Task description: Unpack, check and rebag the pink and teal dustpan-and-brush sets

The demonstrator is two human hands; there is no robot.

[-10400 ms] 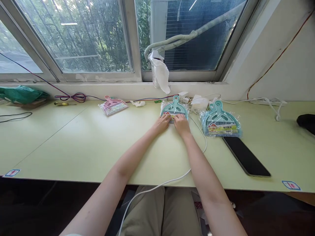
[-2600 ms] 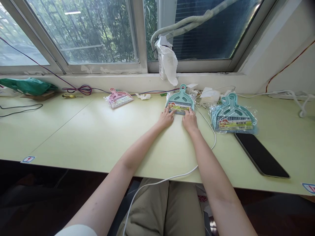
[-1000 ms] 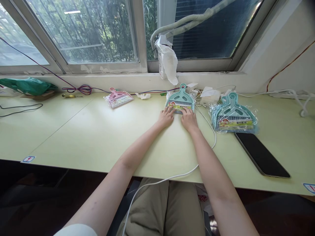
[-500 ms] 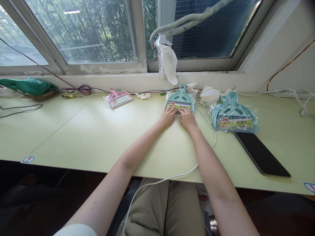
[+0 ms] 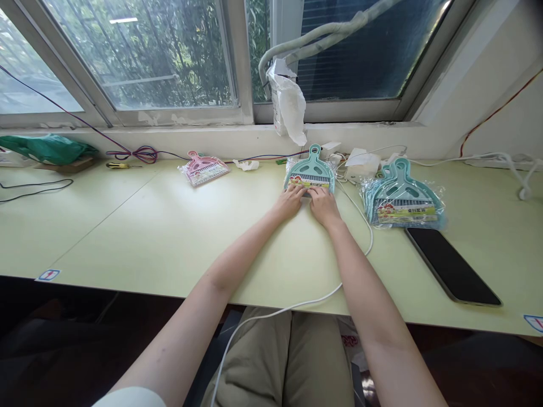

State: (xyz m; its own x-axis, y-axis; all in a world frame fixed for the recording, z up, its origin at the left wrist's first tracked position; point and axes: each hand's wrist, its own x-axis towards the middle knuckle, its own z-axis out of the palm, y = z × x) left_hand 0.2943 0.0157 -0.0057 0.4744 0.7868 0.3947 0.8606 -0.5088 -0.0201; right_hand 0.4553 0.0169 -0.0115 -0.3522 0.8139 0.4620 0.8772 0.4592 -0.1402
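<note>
In front of me, a mint-green dustpan and brush set (image 5: 313,166) in a clear bag lies at the back of the table, its handle pointing to the window. My left hand (image 5: 291,202) is closed on the lower left edge of this set, and my right hand (image 5: 323,205) on the lower right edge. Fingers bend over the bottom of the printed label, with the thumbs near each other in the middle. The fingers cover the lower edge of the bag. To the right lies a stack of similar mint-green bagged sets (image 5: 403,195).
A pink bagged dustpan set (image 5: 206,169) lies to the left. A black phone (image 5: 453,267) rests at the right, below the stack. A white cable (image 5: 314,301) crosses the table under my right arm. Further left are a screwdriver (image 5: 117,165) and a green bag (image 5: 50,149).
</note>
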